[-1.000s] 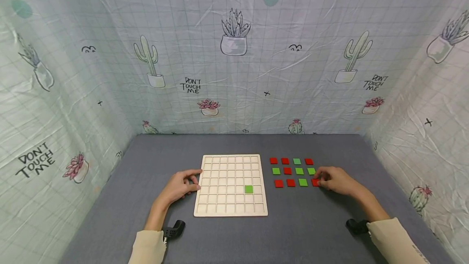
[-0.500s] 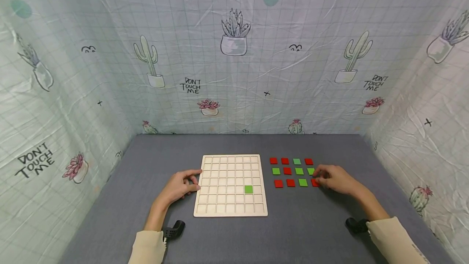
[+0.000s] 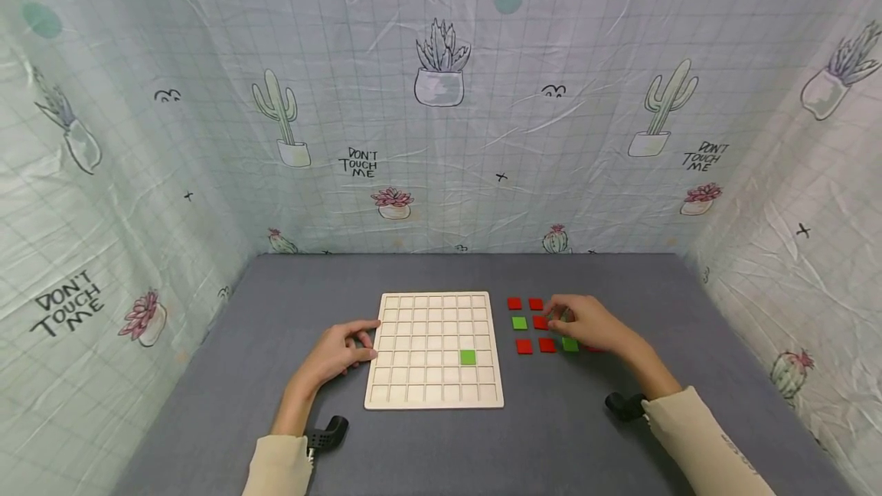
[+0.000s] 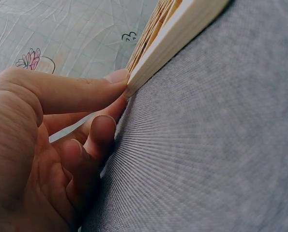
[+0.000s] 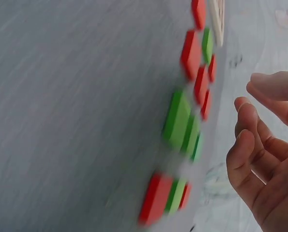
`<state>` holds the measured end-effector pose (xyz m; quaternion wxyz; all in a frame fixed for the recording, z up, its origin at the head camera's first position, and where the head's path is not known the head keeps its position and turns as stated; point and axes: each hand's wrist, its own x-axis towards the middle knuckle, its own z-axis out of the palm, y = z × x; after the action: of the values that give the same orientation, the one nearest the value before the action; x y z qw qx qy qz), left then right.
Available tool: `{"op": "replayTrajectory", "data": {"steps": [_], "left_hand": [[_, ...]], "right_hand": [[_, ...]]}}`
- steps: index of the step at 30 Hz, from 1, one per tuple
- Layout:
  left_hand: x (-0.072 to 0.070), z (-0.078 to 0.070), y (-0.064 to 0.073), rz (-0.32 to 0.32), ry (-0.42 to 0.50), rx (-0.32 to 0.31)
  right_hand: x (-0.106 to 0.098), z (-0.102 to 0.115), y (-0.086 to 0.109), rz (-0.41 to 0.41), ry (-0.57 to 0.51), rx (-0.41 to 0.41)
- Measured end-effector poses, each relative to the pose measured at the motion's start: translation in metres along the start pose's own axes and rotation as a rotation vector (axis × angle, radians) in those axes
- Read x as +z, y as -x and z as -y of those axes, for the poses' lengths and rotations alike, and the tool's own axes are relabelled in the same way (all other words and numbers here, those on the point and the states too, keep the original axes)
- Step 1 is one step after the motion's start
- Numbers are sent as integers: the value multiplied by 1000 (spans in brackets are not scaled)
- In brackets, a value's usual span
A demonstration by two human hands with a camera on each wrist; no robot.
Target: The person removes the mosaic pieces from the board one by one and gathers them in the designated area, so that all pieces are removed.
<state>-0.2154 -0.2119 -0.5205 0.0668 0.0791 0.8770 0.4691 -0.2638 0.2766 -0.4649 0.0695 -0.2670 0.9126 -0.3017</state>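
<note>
A pale wooden board (image 3: 427, 327) with a square grid lies on the dark grey table, one green tile (image 3: 468, 357) set in a cell. My left hand (image 3: 338, 350) touches its left edge with thumb and index finger spread apart; in the left wrist view the thumb (image 4: 81, 94) meets the board's side (image 4: 168, 43). My right hand (image 3: 586, 321) is over the rows of tiles right of the board, hiding some from the head view. Nothing shows between its bent fingers (image 5: 240, 154) and thumb in the right wrist view, where green tiles (image 5: 176, 118) and red tiles (image 5: 156, 198) lie below.
Left of the right hand, red tiles (image 3: 524, 347) and a green tile (image 3: 520, 323) show in neat rows. A light curtain (image 3: 441, 144) with cactus drawings closes off the back and both sides of the table (image 3: 427, 450).
My right hand has gone from the right end of the tile rows leftward over their middle, its fingers leaving the red and green tiles there. The left hand and board stay put.
</note>
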Motion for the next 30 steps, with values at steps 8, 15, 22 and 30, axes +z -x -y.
{"op": "replayTrajectory", "data": {"steps": [8, 15, 22, 30], "left_hand": [[1, 0, -1, -10, 5, -10], [1, 3, -2, 2, 9, -5], [1, 5, -3, 8, 14, 0], [2, 7, -4, 3, 17, 1]], "right_hand": [[28, 31, -29, 22, -32, -82], [53, 56, -46, 64, -53, -110], [71, 67, -56, 113, -59, -131], [80, 72, -60, 142, -53, -165]]}}
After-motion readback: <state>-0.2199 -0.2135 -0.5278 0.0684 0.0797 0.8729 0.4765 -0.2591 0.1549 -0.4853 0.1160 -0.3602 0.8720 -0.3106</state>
